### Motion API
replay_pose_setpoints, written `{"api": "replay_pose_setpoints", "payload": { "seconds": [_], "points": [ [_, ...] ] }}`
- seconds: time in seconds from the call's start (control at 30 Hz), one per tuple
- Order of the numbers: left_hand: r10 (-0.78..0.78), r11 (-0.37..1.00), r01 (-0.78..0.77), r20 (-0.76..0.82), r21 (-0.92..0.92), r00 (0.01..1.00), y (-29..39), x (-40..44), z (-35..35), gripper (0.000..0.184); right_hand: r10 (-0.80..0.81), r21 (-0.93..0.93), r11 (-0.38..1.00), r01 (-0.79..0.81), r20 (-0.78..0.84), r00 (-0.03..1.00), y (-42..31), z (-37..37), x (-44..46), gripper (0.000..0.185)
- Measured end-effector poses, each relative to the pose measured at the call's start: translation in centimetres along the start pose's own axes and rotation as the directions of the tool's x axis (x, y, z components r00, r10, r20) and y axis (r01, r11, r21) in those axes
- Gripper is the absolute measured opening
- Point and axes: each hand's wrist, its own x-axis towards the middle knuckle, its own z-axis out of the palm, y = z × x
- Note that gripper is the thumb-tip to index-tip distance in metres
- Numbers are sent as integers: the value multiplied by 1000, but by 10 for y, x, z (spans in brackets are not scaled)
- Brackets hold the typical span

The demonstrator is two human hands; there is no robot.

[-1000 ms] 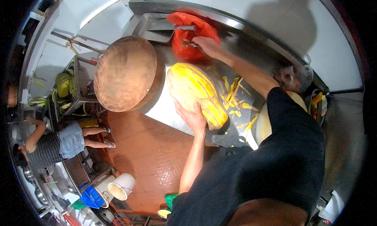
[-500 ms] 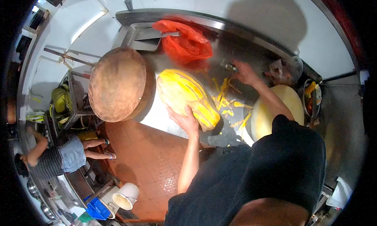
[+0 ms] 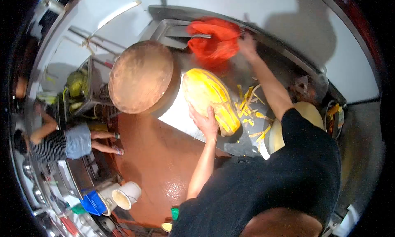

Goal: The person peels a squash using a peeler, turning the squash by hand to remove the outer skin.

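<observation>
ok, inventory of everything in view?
Counter: 1, grey, centre
Squash: 1, yellow, on counter
Peelings: several, yellow, right of squash
Block: 1, brown, left of squash
Bag: 1, red, beyond squash
Tray: 1, grey, left of bag
Cleaver: 1, grey, by bag
Round thing: 1, cream, right of peelings
Bucket: 1, white, lower left
Bin: 1, blue, beside bucket
Floor: 1, reddish, lower left
Clutter: uncounted, mixed, both sides
Co-worker: 1, striped top, left
Shirt: 1, black, lower right
Left hand: 1, bare, on squash
Right hand: 1, blurred, beside bag
</observation>
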Motion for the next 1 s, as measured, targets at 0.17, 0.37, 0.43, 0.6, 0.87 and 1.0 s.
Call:
{"api": "replay_pose_setpoints", "payload": {
  "seconds": [0.17,0.37,0.43,0.6,0.87,1.0],
  "points": [
    [17,999,-15,-28,46,999,-1,3,2,90,-482,34,871,491,-146,864,-66,-92,-4,42],
    [5,997,-4,-21,72,1000,-6,-3,1,93,-542,610,723,324,211,813,-213,-37,-65,12],
    [-19,996,21,-15,84,1000,-8,0,2,93,-616,870,486,-86,411,672,-249,-4,-62,15],
    [-57,998,58,-30,30,998,7,1,-2,94,-609,881,-3,-472,373,700,-361,15,-99,36],
    [-18,990,23,-36,141,999,9,-2,-6,95,-335,695,715,-76,437,835,-222,187,-105,16],
    [-85,992,86,-17,89,996,2,-2,-2,97,-320,592,796,-126,589,742,-148,211,-108,19]
  ]
}}
